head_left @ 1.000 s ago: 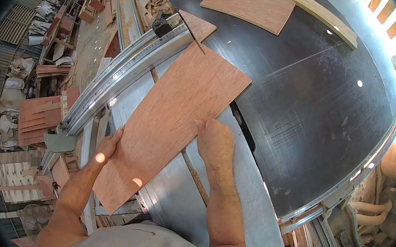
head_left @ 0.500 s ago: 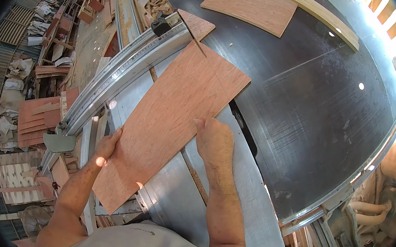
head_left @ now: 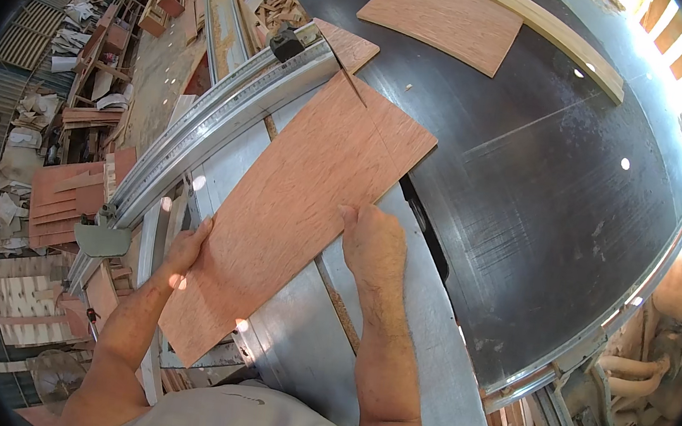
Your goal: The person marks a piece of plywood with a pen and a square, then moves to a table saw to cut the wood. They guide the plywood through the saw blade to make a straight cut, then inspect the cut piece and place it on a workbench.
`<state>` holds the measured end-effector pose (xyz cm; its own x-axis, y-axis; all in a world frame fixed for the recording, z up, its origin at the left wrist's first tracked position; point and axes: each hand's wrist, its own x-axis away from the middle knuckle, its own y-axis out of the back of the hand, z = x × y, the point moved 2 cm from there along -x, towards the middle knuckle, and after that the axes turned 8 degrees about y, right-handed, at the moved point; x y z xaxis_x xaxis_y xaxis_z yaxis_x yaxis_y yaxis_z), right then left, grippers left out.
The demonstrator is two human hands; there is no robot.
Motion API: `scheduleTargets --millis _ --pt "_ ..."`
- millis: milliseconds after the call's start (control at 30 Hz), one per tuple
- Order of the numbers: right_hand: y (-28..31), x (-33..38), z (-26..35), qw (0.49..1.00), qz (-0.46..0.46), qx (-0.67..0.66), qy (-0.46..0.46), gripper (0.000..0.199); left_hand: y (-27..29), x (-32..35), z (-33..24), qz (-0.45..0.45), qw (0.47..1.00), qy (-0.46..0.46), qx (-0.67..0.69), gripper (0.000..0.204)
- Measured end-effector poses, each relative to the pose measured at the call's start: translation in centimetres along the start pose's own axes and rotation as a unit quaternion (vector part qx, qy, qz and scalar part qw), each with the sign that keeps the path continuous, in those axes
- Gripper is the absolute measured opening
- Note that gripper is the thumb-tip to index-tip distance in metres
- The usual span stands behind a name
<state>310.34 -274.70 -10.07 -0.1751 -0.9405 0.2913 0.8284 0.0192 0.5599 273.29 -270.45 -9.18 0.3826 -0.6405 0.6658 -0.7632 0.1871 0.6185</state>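
Note:
A long reddish plywood board (head_left: 294, 183) lies slantwise on the metal saw table. My left hand (head_left: 188, 248) grips its left edge, thumb on top and fingers partly hidden beneath. On the opposite edge, my right hand (head_left: 373, 237) is closed with the thumb over the board's face. A thin dark saw blade (head_left: 347, 76) stands at the far end of the board, and a faint line runs on from it across the wood. Just past the blade, a small plywood piece (head_left: 346, 45) touches the metal fence (head_left: 244, 103).
Another plywood panel (head_left: 444, 20) and a long pale wood strip (head_left: 551, 31) lie on the dark tabletop (head_left: 541, 209) at the far right. A dark slot (head_left: 426, 230) runs beside the board. Stacked boards (head_left: 68, 201) and wood scraps (head_left: 263, 5) fill the left side.
The far part of the scene sits slightly lower and farther right in the picture. Both hands keep the same hold on the plywood board.

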Motion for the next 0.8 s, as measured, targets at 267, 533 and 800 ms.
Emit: scheduleTargets --millis 267,533,800 --pt "-0.2 -0.7 0.1 1.0 0.004 -0.014 -0.011 0.032 0.4 -0.7 -0.3 -0.013 0.999 -0.002 -0.043 0.079" --pt "-0.4 -1.3 0.3 1.0 -0.002 -0.02 -0.004 0.032 1.1 -2.3 0.0 -0.041 0.995 -0.011 -0.093 0.085" --pt "-0.2 -2.0 0.6 1.0 0.004 -0.014 -0.004 0.033 1.1 -3.1 -0.3 -0.049 0.992 0.003 -0.116 0.091"
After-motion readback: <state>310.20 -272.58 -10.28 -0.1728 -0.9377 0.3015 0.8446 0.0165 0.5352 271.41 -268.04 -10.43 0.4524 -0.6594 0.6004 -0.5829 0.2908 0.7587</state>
